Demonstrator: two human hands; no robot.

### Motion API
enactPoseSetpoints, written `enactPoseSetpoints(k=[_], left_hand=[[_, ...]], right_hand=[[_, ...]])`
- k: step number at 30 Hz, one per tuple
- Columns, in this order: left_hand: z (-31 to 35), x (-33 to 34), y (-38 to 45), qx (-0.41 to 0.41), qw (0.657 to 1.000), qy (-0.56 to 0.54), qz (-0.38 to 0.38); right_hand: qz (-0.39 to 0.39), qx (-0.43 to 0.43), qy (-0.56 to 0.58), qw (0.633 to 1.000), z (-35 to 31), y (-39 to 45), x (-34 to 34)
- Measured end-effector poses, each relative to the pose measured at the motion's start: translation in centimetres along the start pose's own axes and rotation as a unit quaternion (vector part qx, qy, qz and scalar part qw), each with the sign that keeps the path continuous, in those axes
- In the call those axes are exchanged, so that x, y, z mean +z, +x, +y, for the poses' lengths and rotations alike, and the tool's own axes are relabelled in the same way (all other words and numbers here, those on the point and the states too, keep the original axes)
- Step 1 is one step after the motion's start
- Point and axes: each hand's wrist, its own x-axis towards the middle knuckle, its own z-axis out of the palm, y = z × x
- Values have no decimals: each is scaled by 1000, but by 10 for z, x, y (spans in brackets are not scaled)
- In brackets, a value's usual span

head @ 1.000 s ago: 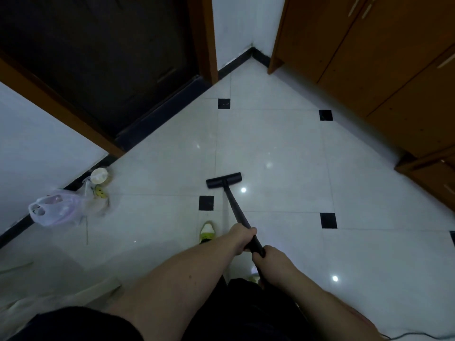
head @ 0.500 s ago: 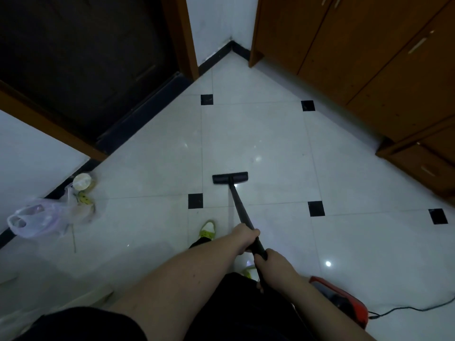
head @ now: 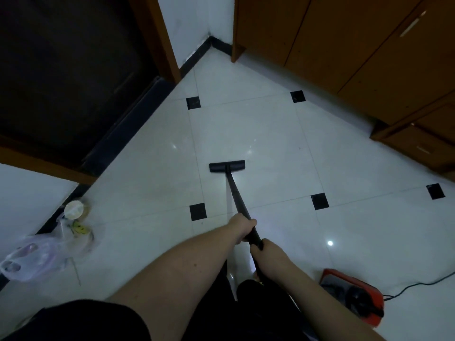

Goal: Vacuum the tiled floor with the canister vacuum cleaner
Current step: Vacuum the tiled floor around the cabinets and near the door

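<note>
Both hands are gripping the black wand [head: 240, 207], fingers curled round it: the left hand [head: 242, 228] farther along, the right hand [head: 267, 252] nearer. The floor head [head: 227, 166] is lying flat on the white tiled floor [head: 270, 134]. The red canister [head: 354, 294] is sitting near right, its cord [head: 418, 284] trailing rightward.

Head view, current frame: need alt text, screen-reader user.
Both hands grip a black vacuum wand, left hand ahead of right hand, its floor head flat on white tiles. A red canister sits at lower right; a plastic bag lies by the left wall.
</note>
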Motion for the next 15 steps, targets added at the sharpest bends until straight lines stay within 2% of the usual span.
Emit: enactPoseSetpoints(k=[5, 15], left_hand=[[15, -22, 9, 7, 1000, 10, -5], [26, -27, 8, -5, 1000, -11, -25]], right_hand=[[21, 2, 31, 999, -24, 6, 6], [1, 0, 56, 998, -30, 13, -2]])
